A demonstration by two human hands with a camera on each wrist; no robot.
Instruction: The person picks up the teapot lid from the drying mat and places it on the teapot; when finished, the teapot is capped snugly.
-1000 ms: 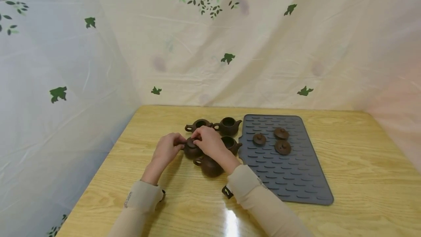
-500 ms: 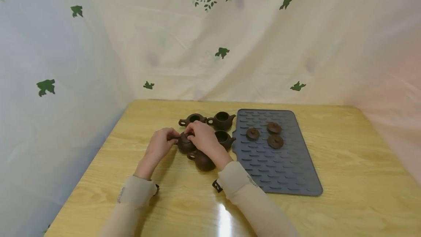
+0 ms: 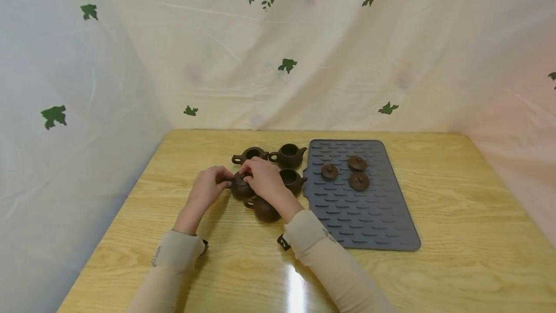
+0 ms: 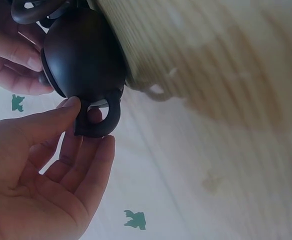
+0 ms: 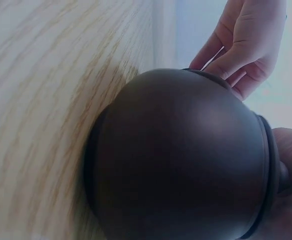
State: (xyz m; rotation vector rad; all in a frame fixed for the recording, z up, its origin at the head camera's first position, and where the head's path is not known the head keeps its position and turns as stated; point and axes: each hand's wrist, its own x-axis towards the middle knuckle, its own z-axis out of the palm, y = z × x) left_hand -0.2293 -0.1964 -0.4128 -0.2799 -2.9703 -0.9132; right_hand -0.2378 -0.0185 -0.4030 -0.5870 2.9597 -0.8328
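Note:
My left hand pinches the loop handle of a small dark brown teapot. In the left wrist view, thumb and fingers meet around that handle. Over the teapot's top, my right hand has its fingertips at the lid, which sits on the pot; the knob is mostly covered by the fingers. Below my right wrist stands another brown teapot, partly hidden by the arm. A rounded brown teapot body fills the right wrist view, with a rim and a knob at its right side.
Three teapots without lids, one at the back left, one at the back right and one beside my right hand, stand close around. A grey ridged mat to the right bears three lids. Patterned curtains border the table.
The head view has shifted slightly, so the scene sits a little further left and up. Both hands stay at the same teapot, with little visible movement.

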